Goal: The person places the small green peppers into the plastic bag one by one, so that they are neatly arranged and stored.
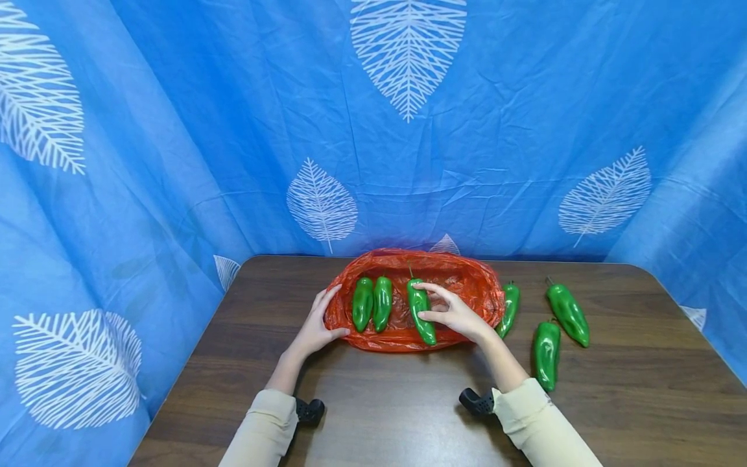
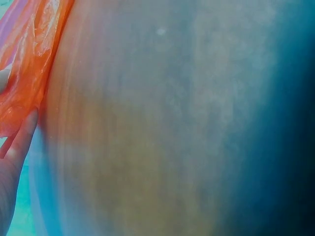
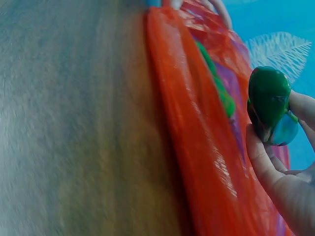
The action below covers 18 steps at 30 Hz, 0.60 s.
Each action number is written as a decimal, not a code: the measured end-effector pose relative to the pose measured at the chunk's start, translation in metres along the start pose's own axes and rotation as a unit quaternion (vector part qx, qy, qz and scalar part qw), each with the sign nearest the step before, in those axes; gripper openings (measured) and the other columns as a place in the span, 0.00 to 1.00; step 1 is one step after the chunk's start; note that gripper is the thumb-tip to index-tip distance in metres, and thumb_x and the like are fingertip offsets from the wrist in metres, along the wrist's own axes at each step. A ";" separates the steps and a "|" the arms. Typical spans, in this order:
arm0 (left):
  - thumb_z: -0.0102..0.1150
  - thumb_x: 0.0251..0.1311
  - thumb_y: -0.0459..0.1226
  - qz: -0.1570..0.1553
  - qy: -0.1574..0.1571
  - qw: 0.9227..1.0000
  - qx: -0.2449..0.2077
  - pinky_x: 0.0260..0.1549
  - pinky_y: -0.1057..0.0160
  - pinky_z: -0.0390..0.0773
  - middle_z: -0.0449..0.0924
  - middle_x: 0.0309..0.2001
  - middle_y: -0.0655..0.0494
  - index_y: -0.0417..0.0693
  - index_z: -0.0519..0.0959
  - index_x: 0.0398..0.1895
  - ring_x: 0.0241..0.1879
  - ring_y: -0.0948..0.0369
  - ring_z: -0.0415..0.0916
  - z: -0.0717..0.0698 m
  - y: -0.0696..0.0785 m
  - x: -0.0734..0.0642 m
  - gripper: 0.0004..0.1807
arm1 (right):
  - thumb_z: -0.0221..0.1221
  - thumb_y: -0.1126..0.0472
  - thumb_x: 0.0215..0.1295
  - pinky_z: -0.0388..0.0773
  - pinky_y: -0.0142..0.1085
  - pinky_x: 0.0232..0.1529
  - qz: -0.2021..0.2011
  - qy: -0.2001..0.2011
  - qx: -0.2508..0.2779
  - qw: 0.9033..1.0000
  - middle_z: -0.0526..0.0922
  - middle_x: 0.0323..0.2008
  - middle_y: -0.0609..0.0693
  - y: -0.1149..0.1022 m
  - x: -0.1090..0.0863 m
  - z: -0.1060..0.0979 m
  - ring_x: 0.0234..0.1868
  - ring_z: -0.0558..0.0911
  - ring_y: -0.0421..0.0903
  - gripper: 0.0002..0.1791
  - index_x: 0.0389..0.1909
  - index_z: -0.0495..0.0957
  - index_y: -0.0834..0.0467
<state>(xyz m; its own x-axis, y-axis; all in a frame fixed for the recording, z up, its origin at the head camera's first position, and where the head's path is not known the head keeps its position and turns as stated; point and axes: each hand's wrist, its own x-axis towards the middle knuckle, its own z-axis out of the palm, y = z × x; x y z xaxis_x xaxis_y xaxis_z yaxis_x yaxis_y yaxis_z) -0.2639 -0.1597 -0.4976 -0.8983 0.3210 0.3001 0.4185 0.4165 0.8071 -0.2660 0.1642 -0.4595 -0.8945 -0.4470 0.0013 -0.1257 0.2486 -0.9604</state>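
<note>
A red plastic bag (image 1: 458,264) lies spread with its mouth wide and its rim rolled out. Two green peppers (image 1: 362,303) lie side by side in its left half. My left hand (image 1: 318,327) holds the bag's left end, thumb at the front and fingers at the back; the left wrist view shows only part of that hand against the red plastic (image 2: 29,69). Above the bag, my right hand (image 1: 452,314) pinches another green pepper (image 1: 418,308) between thumb and fingers, stem pointing away. In the right wrist view this pepper (image 3: 269,96) is held above the rim.
To the right of the bag, a green pepper (image 1: 510,308) lies close by the rim, partly hidden. Two more peppers, one nearer (image 1: 546,357) and one farther (image 1: 569,314), lie further right on the brown wooden table (image 1: 636,389). A blue leaf-print curtain (image 1: 496,130) hangs behind.
</note>
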 end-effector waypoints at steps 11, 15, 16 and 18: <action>0.72 0.38 0.34 -0.031 -0.009 0.999 -0.005 0.57 0.38 0.57 0.50 0.65 0.39 0.51 0.57 0.68 0.64 0.41 0.50 -0.001 0.003 0.001 0.50 | 0.61 0.64 0.57 0.73 0.39 0.44 0.016 -0.024 0.012 1.000 0.72 0.50 0.61 0.011 0.017 0.017 0.47 0.73 0.52 0.32 0.64 0.64 0.54; 0.73 0.38 0.34 -0.044 -0.012 0.999 -0.002 0.59 0.41 0.56 0.50 0.65 0.41 0.50 0.57 0.68 0.65 0.44 0.49 -0.001 0.003 0.002 0.50 | 0.59 0.68 0.58 0.73 0.40 0.41 0.025 -0.030 0.026 0.999 0.74 0.45 0.63 0.001 0.019 0.020 0.43 0.73 0.50 0.31 0.64 0.62 0.61; 0.73 0.38 0.34 -0.046 -0.013 0.999 -0.002 0.59 0.42 0.56 0.51 0.65 0.41 0.51 0.57 0.68 0.65 0.44 0.49 -0.001 0.004 0.002 0.50 | 0.58 0.68 0.58 0.73 0.41 0.40 0.027 -0.032 0.024 0.999 0.74 0.45 0.64 -0.003 0.019 0.020 0.42 0.72 0.49 0.31 0.64 0.62 0.62; 0.73 0.37 0.34 -0.048 -0.014 0.999 -0.002 0.59 0.42 0.56 0.50 0.65 0.41 0.51 0.57 0.68 0.65 0.44 0.49 -0.001 0.004 0.002 0.50 | 0.57 0.69 0.59 0.72 0.42 0.39 0.031 -0.037 0.015 0.999 0.74 0.44 0.64 -0.010 0.019 0.021 0.39 0.72 0.48 0.31 0.64 0.61 0.64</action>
<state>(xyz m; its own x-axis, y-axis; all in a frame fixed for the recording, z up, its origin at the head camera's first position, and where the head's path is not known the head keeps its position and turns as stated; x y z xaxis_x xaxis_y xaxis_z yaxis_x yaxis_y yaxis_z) -0.2642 -0.1584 -0.4936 -0.9302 0.3029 0.2071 0.3300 0.4435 0.8333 -0.2729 0.1353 -0.4558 -0.8661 -0.4939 -0.0776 -0.0578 0.2531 -0.9657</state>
